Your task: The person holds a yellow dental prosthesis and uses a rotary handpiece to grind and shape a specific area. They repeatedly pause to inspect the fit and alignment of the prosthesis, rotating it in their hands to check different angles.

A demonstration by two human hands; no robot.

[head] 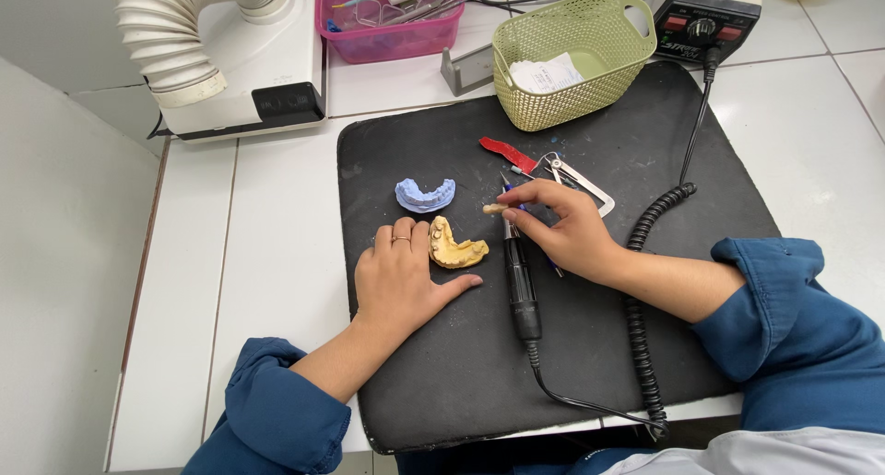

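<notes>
On a black mat (590, 346), the left hand (401, 277) lies flat with fingers together, touching a yellow tooth cast (454, 246), while a blue tooth cast (425, 195) sits just beyond it. The right hand (564, 228) pinches 1 small pale piece (494, 208) between thumb and fingertips, above a black handheld grinder (521, 286) lying on the mat. The tiny piece looks easy to drop among the nearby tools, and a nudge could slide the unheld yellow cast or snag the grinder's coiled cord (641, 327).

Bright even light, soft shadows, sharp focus
</notes>
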